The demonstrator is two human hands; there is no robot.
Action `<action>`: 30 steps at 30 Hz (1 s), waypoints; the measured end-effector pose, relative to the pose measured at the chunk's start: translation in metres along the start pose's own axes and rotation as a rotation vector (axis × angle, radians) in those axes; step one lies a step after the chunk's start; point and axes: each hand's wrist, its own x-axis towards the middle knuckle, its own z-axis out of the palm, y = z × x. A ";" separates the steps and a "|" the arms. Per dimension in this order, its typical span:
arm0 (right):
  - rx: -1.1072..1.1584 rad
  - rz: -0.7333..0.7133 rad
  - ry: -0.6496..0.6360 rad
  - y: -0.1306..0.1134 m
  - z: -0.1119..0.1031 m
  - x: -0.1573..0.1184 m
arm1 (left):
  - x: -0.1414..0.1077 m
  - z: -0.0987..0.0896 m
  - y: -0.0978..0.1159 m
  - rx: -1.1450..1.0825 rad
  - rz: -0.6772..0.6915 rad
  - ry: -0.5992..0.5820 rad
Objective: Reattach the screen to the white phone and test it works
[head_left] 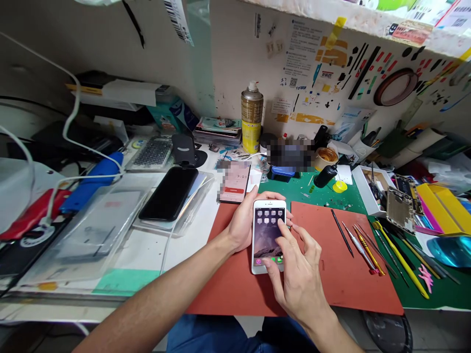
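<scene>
A white smartphone (268, 240) with its screen lit and app icons showing is held above the red-brown mat (309, 230). My left hand (241, 223) grips it from the left side, with fingertips showing past its right edge. Over the lower right of the screen is my right hand (298, 260), fingers apart, the index fingertip at an icon near the top right. Whether that fingertip presses the glass I cannot tell. Behind the held phone lies a second phone (235, 182) with a lit screen.
A black phone (169, 194) rests on plastic sleeves at left. Tweezers (370, 250), screwdrivers (359, 247) and a yellow brush (401, 260) lie to the right. A spray can (251, 117) stands at the back, near a tape roll (327, 158). A white cable (73, 103) hangs at left.
</scene>
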 end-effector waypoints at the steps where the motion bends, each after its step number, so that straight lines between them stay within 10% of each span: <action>1: 0.001 -0.001 0.000 0.000 0.000 0.000 | 0.000 0.000 0.000 0.001 -0.001 0.000; 30: -0.021 -0.020 -0.022 -0.020 0.012 0.030 | 0.000 -0.003 -0.003 0.021 0.029 0.045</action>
